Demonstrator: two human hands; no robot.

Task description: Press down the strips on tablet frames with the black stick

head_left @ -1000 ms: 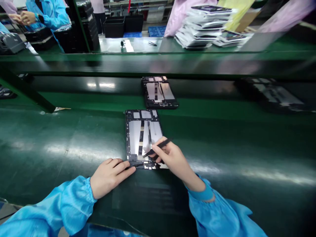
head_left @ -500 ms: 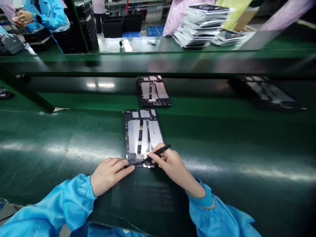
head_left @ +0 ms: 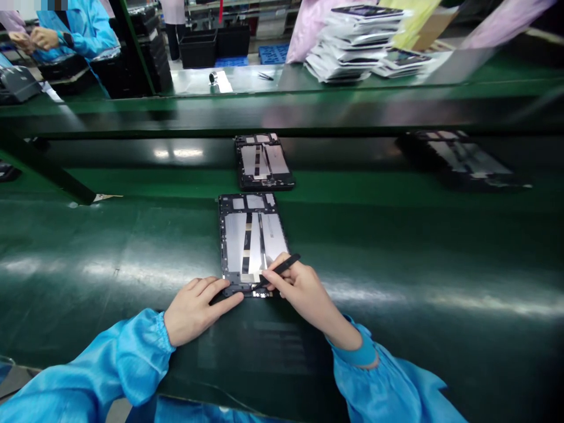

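You worked black tweezers (head_left: 282, 265) at the lower edge of a tablet frame (head_left: 253, 244).
Your right hand (head_left: 304, 291) pinched the tweezers, tip over the frame. Your left hand (head_left: 196, 311) lay flat, fingers loosely together, against that edge. The frame lay on the green tabletop (head_left: 110, 247), with a second tablet frame (head_left: 263, 161) beyond it.

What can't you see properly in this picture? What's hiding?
All from the head view:
Tip of the black tweezers: dark against the dark frame, too small to make out.
Lower end of the tablet frame: covered by the left hand and right hand.
Head of the co-worker: cut off by the top edge.
Markings on the stacked packets: too small and blurred.
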